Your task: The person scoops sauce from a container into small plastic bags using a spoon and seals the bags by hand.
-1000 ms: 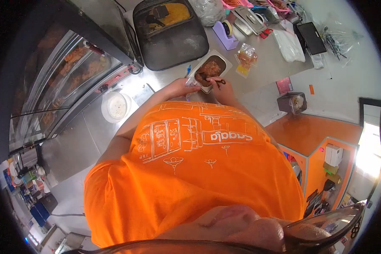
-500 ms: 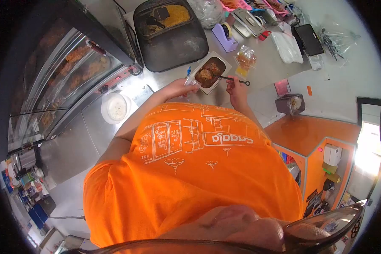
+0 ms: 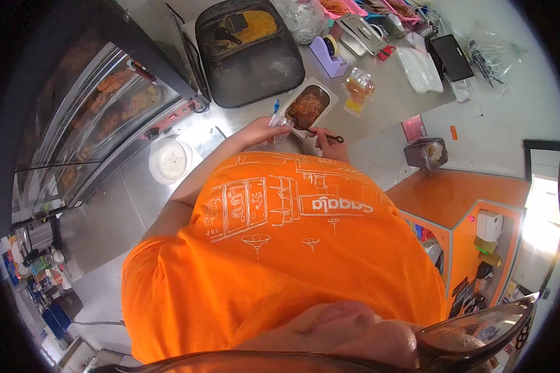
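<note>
A rectangular metal pan [image 3: 331, 101] holds dark reddish-brown sauce [image 3: 308, 107]. At its left near corner, my left hand [image 3: 264, 129] is closed on a small clear plastic bag [image 3: 282, 125]; a small blue-tipped item [image 3: 276, 107] sticks up by the fingers, its kind unclear. My right hand [image 3: 331, 147] grips a dark spoon [image 3: 333, 138] with a ring at its handle end. The spoon's head is at the near end of the pan, close to the bag, and is partly hidden.
Right of the pan lie small filled plastic bags [image 3: 358, 91] and a purple tape dispenser [image 3: 328, 57]. A black lidded tub [image 3: 253, 84] stands behind. To the left are a white round container [image 3: 170, 160] and a glass display case [image 3: 106, 118] of fried food.
My right hand has moved left and nearer to my body, bringing the spoon from the pan's middle to its near end by the bag. My left hand has barely moved.
</note>
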The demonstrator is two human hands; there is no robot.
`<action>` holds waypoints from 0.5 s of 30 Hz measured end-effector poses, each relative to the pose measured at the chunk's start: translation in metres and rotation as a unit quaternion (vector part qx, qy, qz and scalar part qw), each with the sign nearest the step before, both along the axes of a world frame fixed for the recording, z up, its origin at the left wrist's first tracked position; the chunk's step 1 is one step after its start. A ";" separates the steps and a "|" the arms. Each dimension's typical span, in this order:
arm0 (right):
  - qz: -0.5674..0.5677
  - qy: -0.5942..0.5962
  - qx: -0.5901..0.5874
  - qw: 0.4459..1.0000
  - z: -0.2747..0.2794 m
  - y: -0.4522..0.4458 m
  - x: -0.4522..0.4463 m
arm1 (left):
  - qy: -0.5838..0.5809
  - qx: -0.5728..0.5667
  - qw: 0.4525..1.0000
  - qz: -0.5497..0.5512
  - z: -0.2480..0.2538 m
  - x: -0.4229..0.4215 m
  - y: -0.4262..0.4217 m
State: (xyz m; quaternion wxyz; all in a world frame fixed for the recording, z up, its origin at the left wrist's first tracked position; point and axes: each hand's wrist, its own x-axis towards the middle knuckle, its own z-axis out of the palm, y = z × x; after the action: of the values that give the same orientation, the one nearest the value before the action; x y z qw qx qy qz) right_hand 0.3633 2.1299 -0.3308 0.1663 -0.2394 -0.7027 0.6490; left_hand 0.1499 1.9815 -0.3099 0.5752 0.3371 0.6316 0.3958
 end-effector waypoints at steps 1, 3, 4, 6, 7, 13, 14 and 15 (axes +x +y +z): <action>0.015 0.010 0.016 1.000 0.002 -0.004 0.000 | 0.001 0.002 1.000 0.004 -0.002 0.000 0.000; 0.035 0.001 0.037 0.999 0.016 -0.005 -0.002 | 0.003 0.005 1.000 0.010 -0.005 0.000 0.000; 0.045 -0.002 0.046 0.998 0.020 -0.006 -0.002 | -0.007 0.011 1.000 0.013 -0.006 0.000 -0.001; 0.041 0.004 0.027 0.999 0.022 -0.005 -0.004 | -0.027 0.024 0.999 0.019 -0.010 -0.001 -0.001; 0.039 0.007 0.017 0.999 0.022 -0.004 -0.005 | -0.035 0.020 0.999 0.018 -0.015 -0.002 -0.001; 0.078 0.009 0.058 0.995 0.016 0.003 -0.005 | -0.053 0.010 0.998 0.027 -0.032 -0.004 -0.001; 0.082 0.012 0.072 0.994 0.016 0.003 -0.005 | -0.061 0.010 0.998 0.026 -0.031 -0.004 -0.001; 0.087 0.015 0.086 0.992 0.017 0.004 -0.005 | -0.069 0.010 0.997 0.025 -0.030 -0.004 -0.002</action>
State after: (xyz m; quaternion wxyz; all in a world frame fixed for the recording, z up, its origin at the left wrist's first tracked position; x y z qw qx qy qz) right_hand 0.3584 2.1338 -0.3134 0.1397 -0.1528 -0.7713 0.6019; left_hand 0.1457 1.9798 -0.3398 0.6041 0.2988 0.5944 0.4387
